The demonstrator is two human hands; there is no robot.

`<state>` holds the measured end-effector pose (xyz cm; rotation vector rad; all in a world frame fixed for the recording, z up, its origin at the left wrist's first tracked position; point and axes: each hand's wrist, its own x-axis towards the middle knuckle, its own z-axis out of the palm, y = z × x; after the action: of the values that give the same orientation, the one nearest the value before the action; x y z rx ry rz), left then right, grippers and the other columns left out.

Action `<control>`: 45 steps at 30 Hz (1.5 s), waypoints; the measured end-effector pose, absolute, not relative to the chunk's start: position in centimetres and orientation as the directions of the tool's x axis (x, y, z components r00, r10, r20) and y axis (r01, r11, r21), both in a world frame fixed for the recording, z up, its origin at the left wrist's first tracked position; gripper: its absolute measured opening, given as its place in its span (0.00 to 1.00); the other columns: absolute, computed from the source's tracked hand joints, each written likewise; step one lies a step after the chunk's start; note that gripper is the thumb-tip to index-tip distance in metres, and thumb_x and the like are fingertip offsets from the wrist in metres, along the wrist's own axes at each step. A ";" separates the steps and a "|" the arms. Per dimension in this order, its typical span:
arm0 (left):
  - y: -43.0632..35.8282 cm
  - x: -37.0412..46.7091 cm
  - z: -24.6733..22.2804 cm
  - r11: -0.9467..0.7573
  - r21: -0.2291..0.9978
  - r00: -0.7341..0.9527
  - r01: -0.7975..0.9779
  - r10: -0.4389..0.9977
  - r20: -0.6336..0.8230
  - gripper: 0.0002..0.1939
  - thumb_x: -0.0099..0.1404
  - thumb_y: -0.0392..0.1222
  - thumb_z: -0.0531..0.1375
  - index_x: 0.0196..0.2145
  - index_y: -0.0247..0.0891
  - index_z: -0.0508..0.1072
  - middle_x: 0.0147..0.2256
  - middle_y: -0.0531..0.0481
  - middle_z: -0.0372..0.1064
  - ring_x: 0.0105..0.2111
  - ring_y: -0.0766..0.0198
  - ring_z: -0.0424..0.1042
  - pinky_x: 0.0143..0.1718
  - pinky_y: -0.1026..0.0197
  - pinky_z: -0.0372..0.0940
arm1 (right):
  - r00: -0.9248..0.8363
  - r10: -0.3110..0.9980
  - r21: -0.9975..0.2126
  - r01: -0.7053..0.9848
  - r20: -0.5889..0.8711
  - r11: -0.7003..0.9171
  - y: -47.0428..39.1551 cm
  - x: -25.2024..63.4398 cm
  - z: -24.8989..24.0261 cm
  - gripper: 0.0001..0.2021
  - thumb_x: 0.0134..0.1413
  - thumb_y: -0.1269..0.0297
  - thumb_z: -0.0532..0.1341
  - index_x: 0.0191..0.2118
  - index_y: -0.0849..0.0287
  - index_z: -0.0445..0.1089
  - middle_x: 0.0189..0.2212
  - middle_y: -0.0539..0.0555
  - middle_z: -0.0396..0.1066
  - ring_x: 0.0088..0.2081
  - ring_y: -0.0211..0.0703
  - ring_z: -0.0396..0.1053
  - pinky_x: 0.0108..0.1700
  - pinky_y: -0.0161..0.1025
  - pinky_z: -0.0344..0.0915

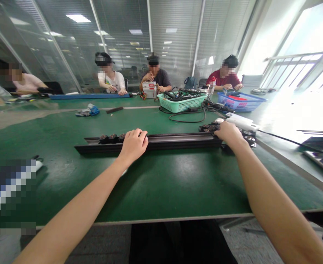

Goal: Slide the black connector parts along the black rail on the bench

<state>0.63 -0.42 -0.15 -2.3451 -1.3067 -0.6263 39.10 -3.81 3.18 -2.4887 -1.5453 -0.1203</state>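
Observation:
A long black rail [177,143] with an open channel lies across the green table. Several dark round parts [112,138] sit along its left end. My left hand [135,144] rests over the rail left of its middle, fingers bent round its far side. At the rail's right end is my right hand [229,134], its fingers closed beside a cluster of black parts [208,127]; what they hold, if anything, is hidden. More black parts lie to the right of that hand.
A green basket [177,105] of cables and a blue basket [242,103] stand at the back. A white device [242,122] with a black cord lies at the right. Gloves [88,110] lie at the back left. Several people sit across the table.

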 end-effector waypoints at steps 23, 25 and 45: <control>-0.4 0.7 -0.1 -0.498 -0.098 0.464 0.862 0.696 0.547 0.20 0.74 0.42 0.48 0.53 0.35 0.75 0.47 0.37 0.71 0.47 0.47 0.70 0.53 0.45 0.63 | 0.501 0.848 -0.184 0.862 0.171 -0.472 -3.9 39.3 3.3 0.22 0.59 0.65 0.62 0.57 0.68 0.72 0.50 0.73 0.74 0.52 0.62 0.74 0.49 0.48 0.70; -0.4 0.7 -0.1 -0.499 -0.091 0.462 0.862 0.696 0.549 0.20 0.73 0.42 0.48 0.53 0.35 0.75 0.47 0.36 0.71 0.47 0.47 0.69 0.53 0.44 0.63 | 0.502 0.847 -0.186 0.862 0.174 -0.472 -3.9 39.3 3.3 0.22 0.59 0.65 0.62 0.58 0.68 0.71 0.50 0.73 0.74 0.52 0.62 0.74 0.49 0.48 0.69; -0.5 0.7 0.0 -0.499 -0.092 0.463 0.862 0.700 0.544 0.20 0.74 0.42 0.48 0.53 0.35 0.75 0.47 0.37 0.71 0.48 0.47 0.69 0.54 0.44 0.62 | 0.560 0.818 -0.170 0.826 0.131 -0.538 -4.5 39.6 4.0 0.22 0.59 0.69 0.59 0.57 0.67 0.73 0.53 0.73 0.74 0.53 0.62 0.74 0.50 0.49 0.70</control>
<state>0.68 -0.47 0.01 -2.3617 -1.3193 -0.6341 39.63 -4.48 4.03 -2.5816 -1.3809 -0.0528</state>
